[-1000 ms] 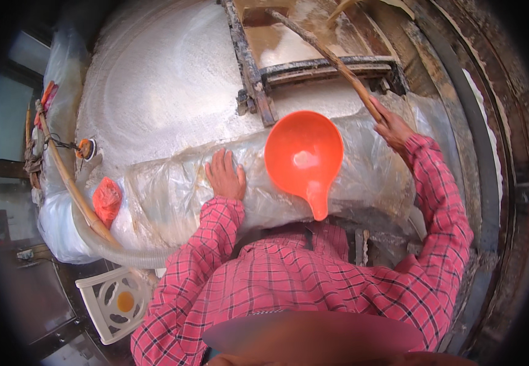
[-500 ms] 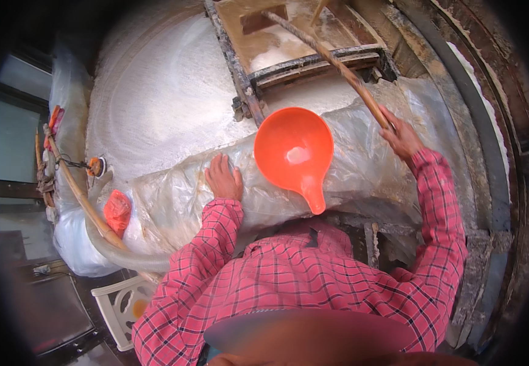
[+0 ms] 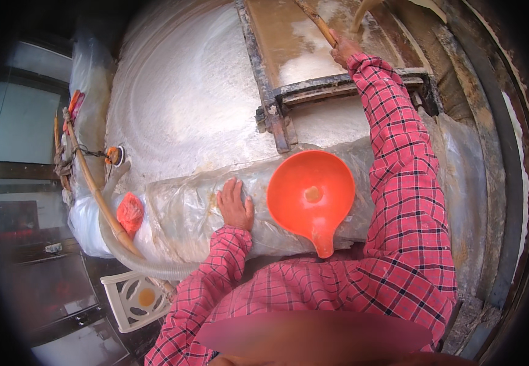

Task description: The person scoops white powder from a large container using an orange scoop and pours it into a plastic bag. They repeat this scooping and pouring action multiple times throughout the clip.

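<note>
My left hand lies flat on a plastic-wrapped ledge, fingers stretched out and holding nothing. To its right on the same ledge rests an orange plastic scoop, bowl facing up with a little brownish liquid at its bottom and its short handle toward my body. My right arm reaches far forward, and my right hand is wrapped round a wooden stick. The stick's far end runs out of the picture, above a wooden-framed compartment holding brownish and whitish stuff.
A broad vat surface of whitish material spreads behind the ledge. At left stand a bamboo pole, a ribbed hose, a red plastic bag and a pale plastic stool. Worn beams line the right side.
My right hand has moved forward and left with the stick, from above the ledge to over the framed compartment. My left hand stays on the ledge. The whole view has shifted a little.
</note>
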Demonstrator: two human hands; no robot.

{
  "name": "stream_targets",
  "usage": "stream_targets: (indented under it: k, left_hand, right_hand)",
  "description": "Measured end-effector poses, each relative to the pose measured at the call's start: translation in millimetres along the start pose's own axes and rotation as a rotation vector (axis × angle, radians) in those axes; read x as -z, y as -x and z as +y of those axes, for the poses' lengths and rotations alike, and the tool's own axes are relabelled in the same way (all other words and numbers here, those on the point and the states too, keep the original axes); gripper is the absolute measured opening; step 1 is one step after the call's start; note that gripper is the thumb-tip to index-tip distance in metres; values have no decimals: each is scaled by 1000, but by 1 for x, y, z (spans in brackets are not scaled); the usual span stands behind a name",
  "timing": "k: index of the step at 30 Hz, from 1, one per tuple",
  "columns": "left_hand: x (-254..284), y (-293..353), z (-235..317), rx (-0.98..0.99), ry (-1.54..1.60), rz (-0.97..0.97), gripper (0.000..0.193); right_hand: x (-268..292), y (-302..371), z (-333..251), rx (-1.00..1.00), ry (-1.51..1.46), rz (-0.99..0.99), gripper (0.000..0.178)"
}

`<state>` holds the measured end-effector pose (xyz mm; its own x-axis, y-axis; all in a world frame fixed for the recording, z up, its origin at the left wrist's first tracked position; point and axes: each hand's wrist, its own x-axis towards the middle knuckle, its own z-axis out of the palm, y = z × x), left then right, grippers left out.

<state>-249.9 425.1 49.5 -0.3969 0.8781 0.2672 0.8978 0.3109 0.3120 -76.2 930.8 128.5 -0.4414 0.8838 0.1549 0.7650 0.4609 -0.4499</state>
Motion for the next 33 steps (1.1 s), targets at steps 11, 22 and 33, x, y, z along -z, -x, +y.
stream_targets:
  k: [11,22,33]
  left_hand:
    - [3,1,2,-14,6,11,52]
    - [-6,33,-17,-63,-19,87,51]
    - [-11,55,-40,-95,-87,149,49]
  right_hand:
    - [21,64,7,46,-82,-87,75]
    - [101,293,-12,57,-220,-152,72]
    - [225,549,-71,-212,-91,-378,72]
